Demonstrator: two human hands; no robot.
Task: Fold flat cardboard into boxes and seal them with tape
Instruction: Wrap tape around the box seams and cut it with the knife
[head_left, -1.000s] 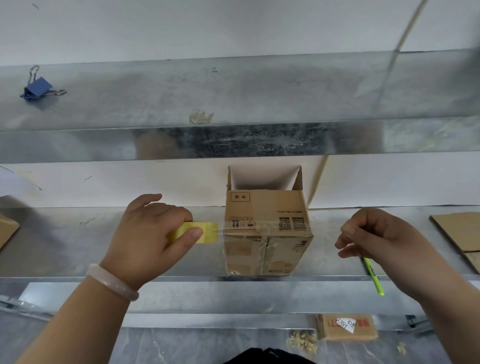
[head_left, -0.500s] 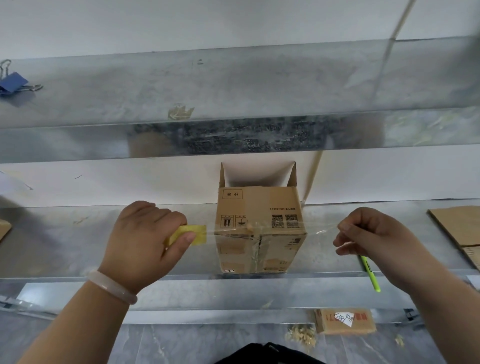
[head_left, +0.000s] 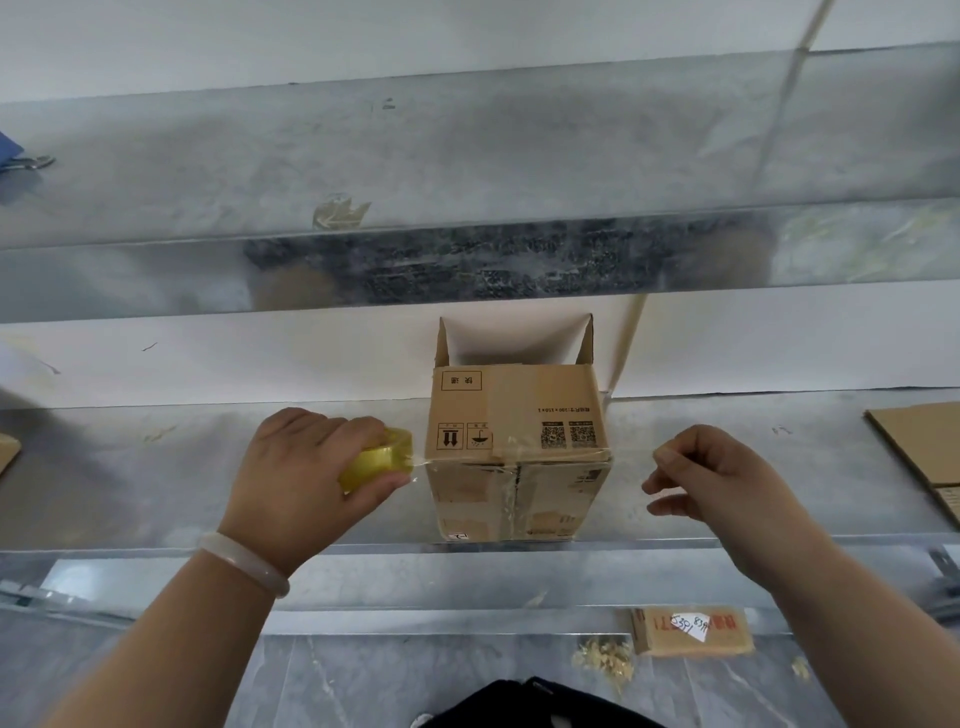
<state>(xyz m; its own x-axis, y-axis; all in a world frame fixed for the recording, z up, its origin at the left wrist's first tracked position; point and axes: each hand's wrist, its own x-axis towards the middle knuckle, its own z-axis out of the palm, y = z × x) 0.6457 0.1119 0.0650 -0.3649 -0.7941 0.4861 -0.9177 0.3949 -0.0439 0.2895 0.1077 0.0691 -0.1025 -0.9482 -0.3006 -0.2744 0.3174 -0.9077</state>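
Note:
A small cardboard box (head_left: 514, 415) lies on the middle metal shelf (head_left: 156, 493), its open flaps toward the wall. Its near face carries taped seams. My left hand (head_left: 306, 478) grips a yellowish roll of clear tape (head_left: 379, 457) right against the box's left edge. A strip of tape runs from the roll across the box's upper front edge to its right corner. My right hand (head_left: 717, 488) hovers just right of the box with curled fingers. No tape strand shows between it and the box.
Flat cardboard sheets (head_left: 919, 447) lie at the shelf's right end. A blue binder clip (head_left: 15, 156) sits on the upper shelf at far left. A small labelled carton (head_left: 691, 631) and scraps lie on the floor below. The white wall stands close behind the box.
The tape roll has moved right, up to the box's left edge, and the strip now lies on the box. My right hand has come slightly closer to the box.

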